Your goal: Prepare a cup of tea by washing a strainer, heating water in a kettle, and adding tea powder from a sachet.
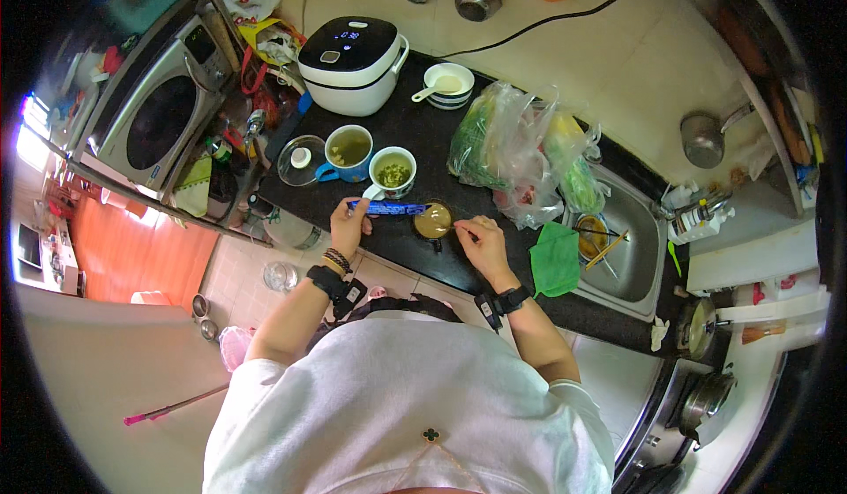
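Note:
My left hand [348, 224] pinches one end of a slim blue stick packet [388, 208], which lies level and reaches to the rim of a small dark cup [436, 240]. Milky brown liquid with pale foam fills the cup. On the cup's other side is my right hand [482, 242], fingers closed together at the rim; whatever thin thing they hold is too small to make out. Just behind the packet stands a white mug [386, 190] with green bits floating in it. A blue mug [331, 173] of yellowish liquid is beside that, next to a glass lid [288, 160].
A white rice cooker [340, 106] and a striped bowl [450, 101] with a white spoon stand at the back. Plastic bags of vegetables [503, 145] and a green cloth [555, 260] lie right, before the steel sink [651, 229]. A microwave [132, 141] sits on the left rack.

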